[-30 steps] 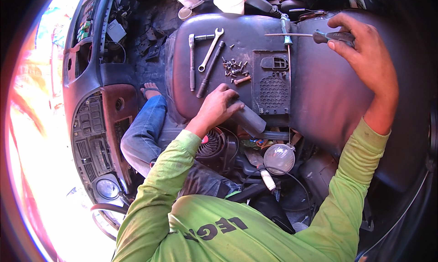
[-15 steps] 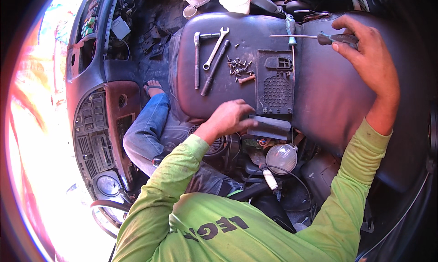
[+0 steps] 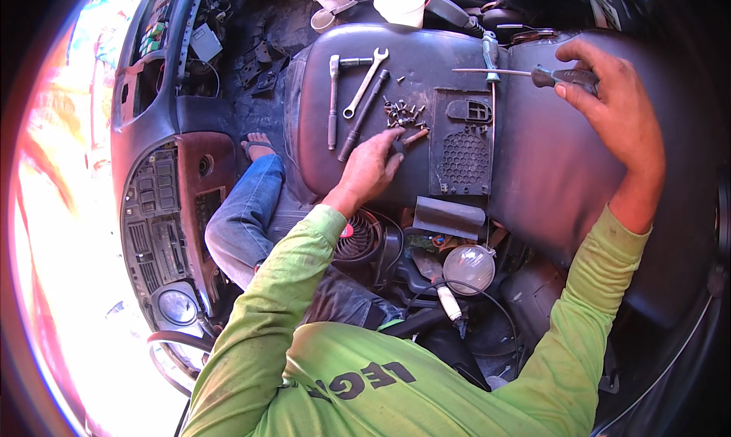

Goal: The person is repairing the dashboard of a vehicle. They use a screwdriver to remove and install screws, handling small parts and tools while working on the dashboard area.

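Note:
My right hand (image 3: 620, 106) grips a screwdriver (image 3: 554, 77) by its dark handle, above the right seat section. Its thin shaft points left, passing over a second screwdriver with a blue-green handle (image 3: 491, 54). My left hand (image 3: 369, 167) reaches over the left seat section, thumb and fingers apart beside a short reddish-brown cylindrical piece (image 3: 416, 137). The fingers partly cover its dark end; no firm hold shows. Just beyond lies a pile of small screws (image 3: 403, 114). To the right is a black plastic grille panel (image 3: 462, 141).
On the seat (image 3: 320, 159) lie an L-shaped socket handle (image 3: 333, 106), a combination wrench (image 3: 367, 83) and a dark rod (image 3: 364, 116). Below the seat edge are a grey angled plate (image 3: 449, 218), a round lamp (image 3: 469, 269) and a small fan (image 3: 358, 237). A dashboard (image 3: 164, 208) runs along the left.
My left hand has moved up and leftward, from near the grey plate to the screws and the reddish-brown piece. My right hand keeps the screwdriver almost in place.

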Available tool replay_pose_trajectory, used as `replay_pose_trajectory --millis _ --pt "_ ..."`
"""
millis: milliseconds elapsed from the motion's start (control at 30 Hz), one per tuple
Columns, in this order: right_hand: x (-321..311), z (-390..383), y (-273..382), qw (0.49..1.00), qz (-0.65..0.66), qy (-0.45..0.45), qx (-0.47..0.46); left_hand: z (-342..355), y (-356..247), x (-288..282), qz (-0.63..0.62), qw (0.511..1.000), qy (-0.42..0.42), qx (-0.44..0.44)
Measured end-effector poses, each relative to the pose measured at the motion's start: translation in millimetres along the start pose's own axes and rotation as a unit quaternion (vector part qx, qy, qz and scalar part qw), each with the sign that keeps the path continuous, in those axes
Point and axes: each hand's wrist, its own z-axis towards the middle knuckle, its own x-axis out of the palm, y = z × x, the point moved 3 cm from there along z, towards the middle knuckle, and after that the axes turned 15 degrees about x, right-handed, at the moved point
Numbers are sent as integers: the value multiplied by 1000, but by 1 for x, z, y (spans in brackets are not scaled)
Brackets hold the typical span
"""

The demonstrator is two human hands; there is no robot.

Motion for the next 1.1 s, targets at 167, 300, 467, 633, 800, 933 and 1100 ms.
replay_pose_trajectory --millis 167,300,467,633,800,933,1100 --pt "-3 2 5 996 38 59 53 13 10 -3 41 999 10 -14" --pt "-5 1 9 994 7 71 84 21 12 -8 57 996 62 41" --pt "-4 0 12 993 28 77 90 28 20 -18 38 996 15 -75" --pt "-5 -1 14 997 -10 46 64 21 15 -11 98 988 117 -13" --pt "-5 -1 16 997 -11 42 60 20 16 -15 62 996 67 15" --pt "-5 -1 16 998 -9 36 57 39 26 -26 57 998 33 21" --pt "-2 -1 14 996 1 44 76 48 31 -30 72 995 64 1"
